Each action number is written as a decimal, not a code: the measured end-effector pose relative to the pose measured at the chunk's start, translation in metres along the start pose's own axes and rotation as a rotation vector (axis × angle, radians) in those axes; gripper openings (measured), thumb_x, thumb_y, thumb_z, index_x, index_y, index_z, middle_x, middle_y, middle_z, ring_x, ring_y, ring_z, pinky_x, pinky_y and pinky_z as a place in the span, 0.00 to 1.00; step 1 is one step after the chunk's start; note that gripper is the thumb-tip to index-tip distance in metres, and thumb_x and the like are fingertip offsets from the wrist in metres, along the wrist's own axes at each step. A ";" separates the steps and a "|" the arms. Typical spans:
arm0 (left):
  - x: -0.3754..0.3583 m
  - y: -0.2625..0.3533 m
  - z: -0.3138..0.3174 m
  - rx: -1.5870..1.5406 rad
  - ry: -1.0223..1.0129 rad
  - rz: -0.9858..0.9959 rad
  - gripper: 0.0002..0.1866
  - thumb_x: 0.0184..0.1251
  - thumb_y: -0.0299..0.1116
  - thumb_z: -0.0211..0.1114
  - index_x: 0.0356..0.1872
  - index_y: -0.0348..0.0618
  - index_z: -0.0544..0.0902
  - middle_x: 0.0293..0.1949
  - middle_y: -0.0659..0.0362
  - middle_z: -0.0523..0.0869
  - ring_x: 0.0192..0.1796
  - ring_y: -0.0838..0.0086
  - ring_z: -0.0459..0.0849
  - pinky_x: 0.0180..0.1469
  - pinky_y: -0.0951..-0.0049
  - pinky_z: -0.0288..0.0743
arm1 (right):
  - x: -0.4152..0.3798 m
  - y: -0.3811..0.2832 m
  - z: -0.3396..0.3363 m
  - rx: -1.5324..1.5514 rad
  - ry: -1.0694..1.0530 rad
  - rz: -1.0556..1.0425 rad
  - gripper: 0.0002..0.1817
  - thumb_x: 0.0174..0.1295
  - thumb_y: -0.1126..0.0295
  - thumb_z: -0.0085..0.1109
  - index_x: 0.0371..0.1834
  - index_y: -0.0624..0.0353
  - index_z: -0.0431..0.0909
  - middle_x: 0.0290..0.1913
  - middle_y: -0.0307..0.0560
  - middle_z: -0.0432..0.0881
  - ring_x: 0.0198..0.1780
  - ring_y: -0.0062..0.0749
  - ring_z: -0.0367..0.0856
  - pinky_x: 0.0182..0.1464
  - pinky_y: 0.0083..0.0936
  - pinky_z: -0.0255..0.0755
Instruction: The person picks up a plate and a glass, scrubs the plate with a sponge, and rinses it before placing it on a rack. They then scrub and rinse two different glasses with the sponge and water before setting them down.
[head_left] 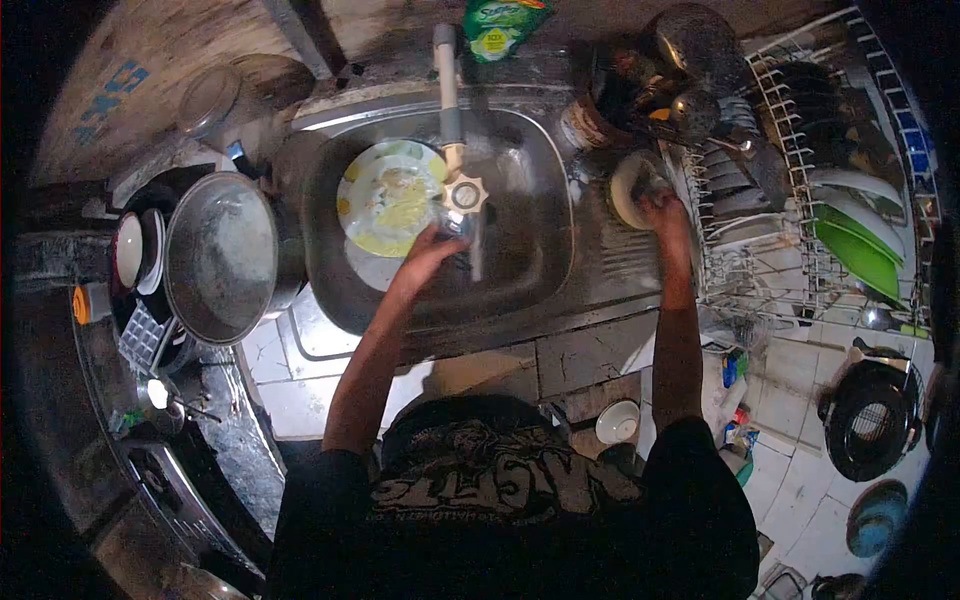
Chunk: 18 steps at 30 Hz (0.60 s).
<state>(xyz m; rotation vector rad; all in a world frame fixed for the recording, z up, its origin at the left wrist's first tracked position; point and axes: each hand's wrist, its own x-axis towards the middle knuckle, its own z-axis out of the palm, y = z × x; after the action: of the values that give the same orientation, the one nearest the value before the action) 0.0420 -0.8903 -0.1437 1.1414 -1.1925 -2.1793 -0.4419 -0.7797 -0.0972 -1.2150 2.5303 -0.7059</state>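
Note:
My left hand (436, 252) is closed around a small clear glass (458, 222), just below the star-shaped tap handle (466, 196) and over the sink (545, 250). Beside it in the basin lies a plate (385, 195) with a green and yellow rim and yellowish smears. My right hand (662, 210) reaches into a pale round bowl (624, 190) on the drainboard (625, 262). Its fingers are curled together around something dark that I cannot make out.
A large pot (222, 258) stands left of the sink. On the right, a white wire dish rack (790, 130) holds plates and a green dish (855, 250). A green soap pouch (503, 28) hangs behind the tap. Dark pans (700, 45) crowd the back right corner.

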 end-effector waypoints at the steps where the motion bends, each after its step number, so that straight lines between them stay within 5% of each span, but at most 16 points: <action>1: -0.005 0.009 0.004 0.003 -0.014 0.000 0.28 0.56 0.36 0.70 0.58 0.41 0.71 0.46 0.60 0.79 0.48 0.72 0.76 0.55 0.70 0.68 | 0.008 -0.004 0.004 -0.031 -0.019 0.032 0.27 0.55 0.56 0.63 0.52 0.64 0.74 0.46 0.54 0.82 0.45 0.44 0.82 0.45 0.33 0.73; 8: -0.006 0.015 -0.005 0.157 0.020 0.173 0.36 0.44 0.29 0.76 0.57 0.39 0.68 0.48 0.57 0.79 0.48 0.72 0.78 0.51 0.72 0.71 | 0.041 -0.008 0.045 -0.309 -0.021 0.098 0.27 0.53 0.57 0.64 0.53 0.61 0.74 0.49 0.55 0.80 0.48 0.46 0.80 0.49 0.38 0.73; 10: -0.010 0.018 -0.001 0.551 0.097 0.086 0.42 0.43 0.28 0.77 0.60 0.40 0.61 0.53 0.54 0.75 0.54 0.70 0.75 0.54 0.70 0.71 | 0.043 -0.004 0.051 -0.355 -0.011 0.086 0.27 0.53 0.57 0.64 0.53 0.61 0.74 0.50 0.56 0.79 0.49 0.47 0.79 0.50 0.40 0.73; 14: -0.024 0.021 0.005 0.385 0.127 0.310 0.45 0.43 0.29 0.77 0.61 0.40 0.57 0.57 0.51 0.71 0.59 0.67 0.72 0.58 0.68 0.68 | 0.040 0.002 0.044 -0.363 0.134 -0.057 0.19 0.56 0.58 0.62 0.47 0.57 0.80 0.52 0.53 0.79 0.46 0.45 0.80 0.51 0.45 0.73; 16: -0.030 0.019 0.000 0.258 0.087 0.173 0.47 0.42 0.30 0.78 0.62 0.39 0.55 0.57 0.50 0.71 0.60 0.64 0.72 0.62 0.68 0.66 | 0.036 0.006 0.023 0.372 -0.013 -0.090 0.28 0.51 0.47 0.66 0.45 0.59 0.81 0.44 0.49 0.82 0.40 0.37 0.80 0.40 0.37 0.75; 17: -0.035 0.017 -0.002 0.256 0.085 0.172 0.47 0.42 0.30 0.78 0.62 0.39 0.55 0.57 0.50 0.71 0.60 0.64 0.72 0.62 0.68 0.66 | 0.028 -0.016 0.008 0.368 -0.013 -0.088 0.28 0.51 0.47 0.66 0.45 0.59 0.81 0.44 0.49 0.82 0.40 0.37 0.80 0.40 0.37 0.75; 18: -0.041 0.014 -0.004 0.266 0.087 0.159 0.47 0.42 0.30 0.78 0.62 0.38 0.55 0.57 0.50 0.71 0.60 0.64 0.72 0.62 0.67 0.65 | 0.017 -0.051 -0.010 0.450 -0.050 0.167 0.28 0.50 0.50 0.68 0.48 0.59 0.80 0.43 0.49 0.81 0.39 0.35 0.80 0.37 0.33 0.75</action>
<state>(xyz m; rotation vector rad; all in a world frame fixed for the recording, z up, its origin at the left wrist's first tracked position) 0.0682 -0.8729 -0.1140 1.1873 -1.5129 -1.8752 -0.4224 -0.8173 -0.0625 -0.8452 2.2276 -1.1086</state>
